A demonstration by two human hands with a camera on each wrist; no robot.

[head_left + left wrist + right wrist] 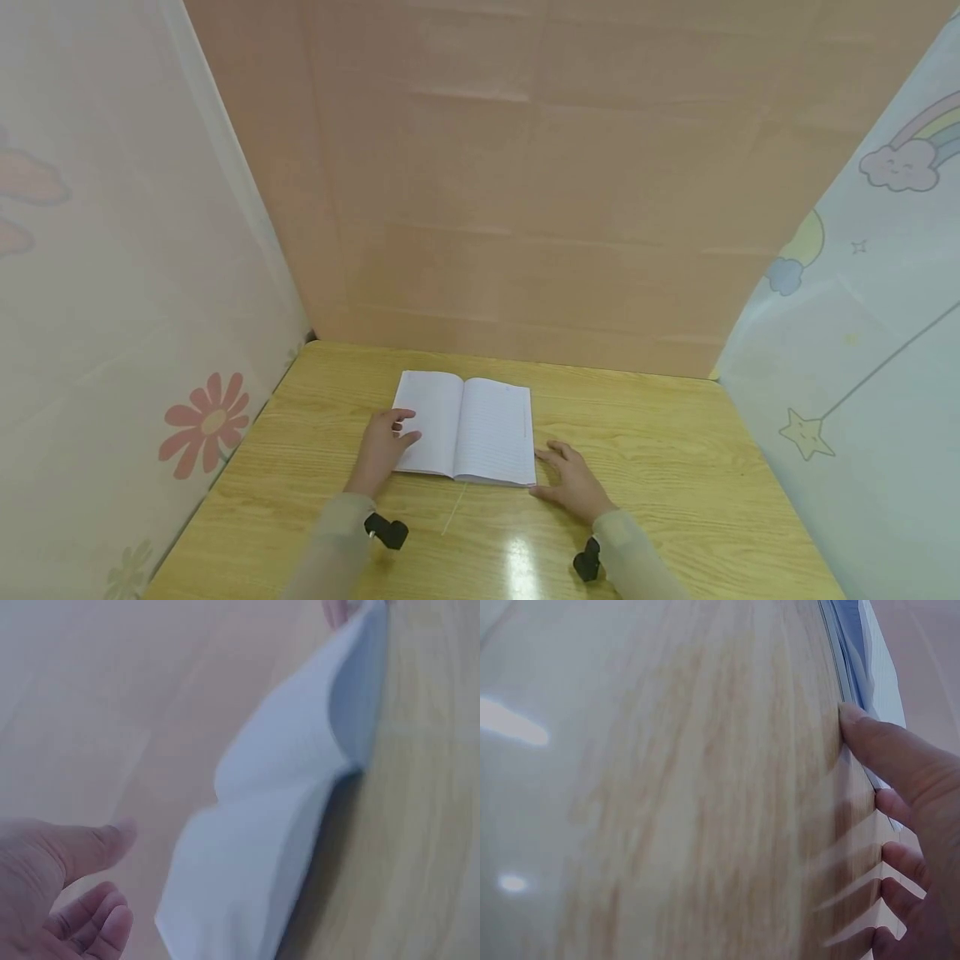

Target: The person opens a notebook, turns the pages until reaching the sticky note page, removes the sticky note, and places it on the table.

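An open notebook (495, 429) lies on the wooden table, its right page ruled with lines. My left hand (384, 446) is at the outer edge of the left page, thumb and forefinger apart with a gap between them. The left wrist view, slightly blurred, shows no page between the fingers of that hand (64, 877). At the lower right corner of the notebook is my right hand (576, 485), fingers spread. In the right wrist view its thumb (892, 750) meets the notebook's lower edge, and the other fingertips are down at the tabletop along the side.
A thin ribbon (454, 510) trails from the notebook's spine toward me. Brown sheeting (525, 183) hangs behind the table (637, 433), and patterned white sheets (135, 292) stand at both sides. Each wrist carries a small black device (387, 531).
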